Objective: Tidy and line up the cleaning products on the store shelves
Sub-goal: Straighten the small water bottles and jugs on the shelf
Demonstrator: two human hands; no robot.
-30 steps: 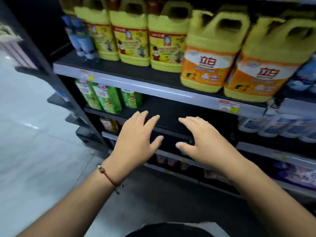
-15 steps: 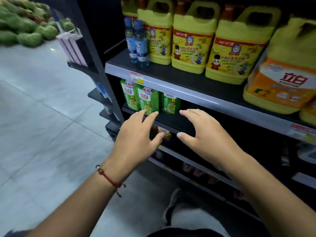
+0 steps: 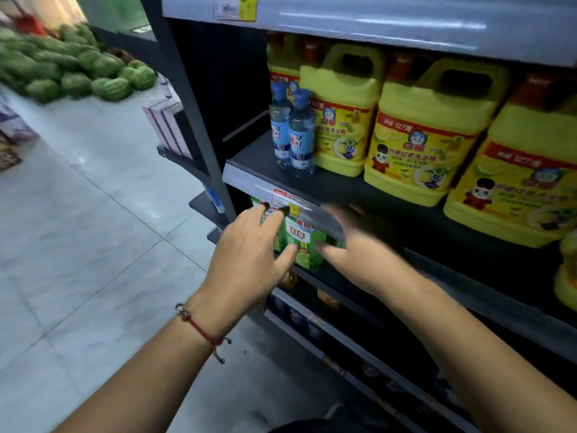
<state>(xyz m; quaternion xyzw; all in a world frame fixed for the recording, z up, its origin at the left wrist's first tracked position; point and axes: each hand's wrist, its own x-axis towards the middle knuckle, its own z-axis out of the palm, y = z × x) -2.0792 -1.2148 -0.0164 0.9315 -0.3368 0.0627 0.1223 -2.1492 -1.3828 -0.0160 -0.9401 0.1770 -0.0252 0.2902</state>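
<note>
Green refill pouches [image 3: 301,245] stand on the lower shelf, under the grey price rail [image 3: 281,195]. My left hand [image 3: 249,254] reaches at them with fingers spread, its fingertips at the leftmost pouch. My right hand [image 3: 352,248] is blurred, fingers extended beside the pouches on their right; whether it touches them I cannot tell. On the shelf above stand two small blue bottles [image 3: 292,132] and big yellow detergent jugs [image 3: 427,135].
A dark shelf post [image 3: 199,126] rises at the left end of the shelving. Lower shelves [image 3: 312,320] hold small dark items. Watermelons [image 3: 78,73] are piled across the tiled aisle floor [image 3: 78,245] on the left.
The view has swung left and nearer to the shelf end. Both hands have moved forward from open air to the green pouches on the lower shelf.
</note>
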